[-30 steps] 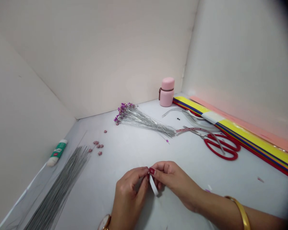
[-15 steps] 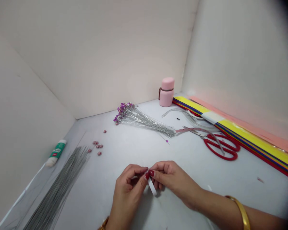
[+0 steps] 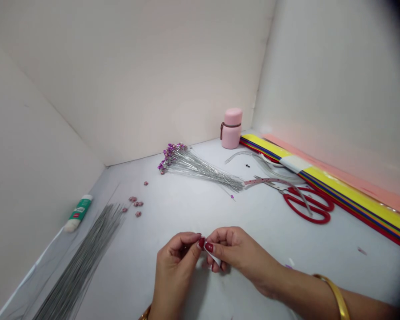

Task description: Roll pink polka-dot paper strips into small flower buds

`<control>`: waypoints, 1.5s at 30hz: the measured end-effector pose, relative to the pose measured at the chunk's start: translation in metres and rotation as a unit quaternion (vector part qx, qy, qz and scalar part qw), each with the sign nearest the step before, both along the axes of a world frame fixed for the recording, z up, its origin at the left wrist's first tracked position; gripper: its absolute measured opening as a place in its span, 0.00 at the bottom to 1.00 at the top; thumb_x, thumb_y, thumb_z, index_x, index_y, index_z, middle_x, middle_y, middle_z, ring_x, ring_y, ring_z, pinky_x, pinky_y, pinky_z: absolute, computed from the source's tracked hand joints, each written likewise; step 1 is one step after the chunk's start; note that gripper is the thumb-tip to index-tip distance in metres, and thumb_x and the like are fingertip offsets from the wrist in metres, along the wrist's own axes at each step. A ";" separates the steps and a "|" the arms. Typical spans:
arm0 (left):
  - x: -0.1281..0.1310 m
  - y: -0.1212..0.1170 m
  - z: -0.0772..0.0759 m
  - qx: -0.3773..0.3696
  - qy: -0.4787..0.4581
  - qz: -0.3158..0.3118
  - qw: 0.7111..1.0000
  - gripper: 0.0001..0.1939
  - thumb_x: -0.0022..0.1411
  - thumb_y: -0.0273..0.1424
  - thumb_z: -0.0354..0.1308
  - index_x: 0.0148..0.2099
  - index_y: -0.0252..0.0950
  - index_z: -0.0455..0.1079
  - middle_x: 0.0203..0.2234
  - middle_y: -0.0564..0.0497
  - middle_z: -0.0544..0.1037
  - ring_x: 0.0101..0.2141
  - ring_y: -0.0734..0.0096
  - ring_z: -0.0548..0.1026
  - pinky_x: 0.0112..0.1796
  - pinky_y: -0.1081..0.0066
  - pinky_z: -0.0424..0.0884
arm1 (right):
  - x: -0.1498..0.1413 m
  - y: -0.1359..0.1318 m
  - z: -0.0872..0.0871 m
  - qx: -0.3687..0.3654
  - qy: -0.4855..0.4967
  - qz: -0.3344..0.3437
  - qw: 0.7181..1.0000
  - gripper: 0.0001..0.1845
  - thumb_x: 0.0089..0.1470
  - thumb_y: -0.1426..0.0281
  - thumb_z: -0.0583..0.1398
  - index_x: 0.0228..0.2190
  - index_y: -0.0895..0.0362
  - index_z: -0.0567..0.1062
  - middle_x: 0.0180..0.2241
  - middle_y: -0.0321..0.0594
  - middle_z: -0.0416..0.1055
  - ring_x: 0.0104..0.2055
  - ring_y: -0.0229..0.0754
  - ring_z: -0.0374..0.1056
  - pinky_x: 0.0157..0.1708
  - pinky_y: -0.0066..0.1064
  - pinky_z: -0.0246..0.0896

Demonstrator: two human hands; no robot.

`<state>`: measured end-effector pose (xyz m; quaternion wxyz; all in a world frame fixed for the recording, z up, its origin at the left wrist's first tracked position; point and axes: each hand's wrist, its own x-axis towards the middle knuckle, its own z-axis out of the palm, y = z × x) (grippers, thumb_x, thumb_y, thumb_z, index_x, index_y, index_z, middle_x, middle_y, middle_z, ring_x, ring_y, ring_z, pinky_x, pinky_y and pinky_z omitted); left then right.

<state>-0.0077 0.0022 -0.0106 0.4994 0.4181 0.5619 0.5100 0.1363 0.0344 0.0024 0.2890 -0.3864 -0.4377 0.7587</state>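
- While I watch through the head camera, a narrow white paper strip (image 3: 212, 258) sits pinched between both hands, low and central above the pale tabletop (image 3: 173, 209).
- Its long axis slants down and to the right from the fingertips; much of it is hidden, so I cannot tell its full length or shape.
- I have the left hand (image 3: 175, 271) and right hand (image 3: 238, 251) nearly closed, with red-nailed fingertips (image 3: 209, 247) meeting on the strip's upper part; the right hand lies nearer, curling around more of the paper.
- Up the table, a fan of silver wires with purple beaded tips (image 3: 193, 166) points toward red-handled steel scissors (image 3: 308, 205).
- Behind the scissors lie stacked yellow, blue and red paper strips (image 3: 353, 204).
- On the left, a loose sheaf of thin grey wires (image 3: 82, 262) lies near small pink beads (image 3: 135, 204) and a white-and-green glue tube (image 3: 79, 213).
- At the back corner stands a glossy pink cylindrical jar (image 3: 231, 129).
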 end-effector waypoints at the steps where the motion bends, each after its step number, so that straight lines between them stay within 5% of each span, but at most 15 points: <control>1: -0.001 0.000 0.000 0.017 0.016 -0.009 1.000 0.05 0.51 0.29 0.58 0.31 0.32 0.70 0.25 0.48 0.76 0.26 0.70 0.73 0.30 0.71 0.69 | 0.000 0.000 -0.001 -0.003 0.006 -0.001 1.000 0.14 0.43 0.63 0.61 0.24 0.63 0.70 0.18 0.35 0.68 0.19 0.31 0.61 0.20 0.23 0.49; 9: -0.005 -0.002 0.001 0.135 0.165 -0.051 0.976 0.05 0.52 0.24 0.56 0.30 0.36 0.73 0.32 0.46 0.76 0.34 0.66 0.74 0.37 0.69 0.69 | 0.002 0.002 -0.003 -0.008 0.033 -0.015 0.999 0.16 0.43 0.61 0.61 0.26 0.63 0.72 0.20 0.36 0.69 0.20 0.31 0.62 0.22 0.24 0.50; 17: 0.004 0.002 0.007 -0.029 -0.062 -0.054 0.996 0.09 0.55 0.31 0.55 0.37 0.32 0.70 0.20 0.50 0.75 0.23 0.70 0.73 0.28 0.71 0.68 | 0.000 0.002 -0.002 -0.007 0.026 -0.030 0.999 0.15 0.42 0.61 0.62 0.26 0.63 0.73 0.21 0.36 0.69 0.20 0.31 0.63 0.22 0.23 0.51; 21: 0.005 0.002 0.009 -0.021 -0.092 -0.089 0.992 0.09 0.56 0.31 0.53 0.32 0.30 0.71 0.18 0.50 0.74 0.23 0.69 0.73 0.28 0.71 0.68 | -0.001 0.001 -0.004 0.003 0.015 -0.031 0.999 0.15 0.41 0.62 0.62 0.25 0.63 0.73 0.19 0.35 0.69 0.19 0.31 0.62 0.21 0.23 0.51; 30: 0.001 -0.002 0.006 0.031 0.097 -0.020 0.995 0.07 0.54 0.31 0.55 0.31 0.33 0.71 0.23 0.49 0.77 0.25 0.70 0.74 0.29 0.74 0.69 | -0.002 0.000 -0.001 0.019 -0.015 -0.031 0.999 0.15 0.40 0.61 0.63 0.23 0.63 0.72 0.16 0.34 0.67 0.18 0.31 0.60 0.21 0.23 0.52; 36: -0.003 -0.005 0.005 0.189 0.307 -0.028 0.932 0.08 0.53 0.26 0.54 0.35 0.37 0.73 0.30 0.47 0.78 0.32 0.66 0.75 0.36 0.70 0.70 | -0.001 -0.002 -0.002 0.040 -0.008 -0.028 0.999 0.15 0.43 0.61 0.61 0.26 0.62 0.74 0.17 0.33 0.65 0.19 0.31 0.56 0.21 0.23 0.49; 40: -0.004 -0.006 0.003 0.224 0.311 -0.074 0.921 0.12 0.54 0.24 0.53 0.41 0.38 0.72 0.38 0.46 0.76 0.39 0.65 0.73 0.41 0.68 0.68 | -0.001 0.001 -0.002 0.046 -0.013 -0.040 0.998 0.16 0.43 0.61 0.61 0.28 0.62 0.74 0.16 0.31 0.62 0.19 0.30 0.53 0.21 0.23 0.47; 45: -0.003 -0.003 0.005 0.131 0.197 -0.059 0.970 0.09 0.58 0.28 0.50 0.39 0.38 0.71 0.35 0.47 0.76 0.37 0.67 0.73 0.38 0.70 0.69 | 0.000 0.004 -0.003 0.046 -0.011 -0.032 0.998 0.15 0.46 0.62 0.59 0.29 0.62 0.74 0.17 0.32 0.62 0.19 0.30 0.52 0.21 0.23 0.47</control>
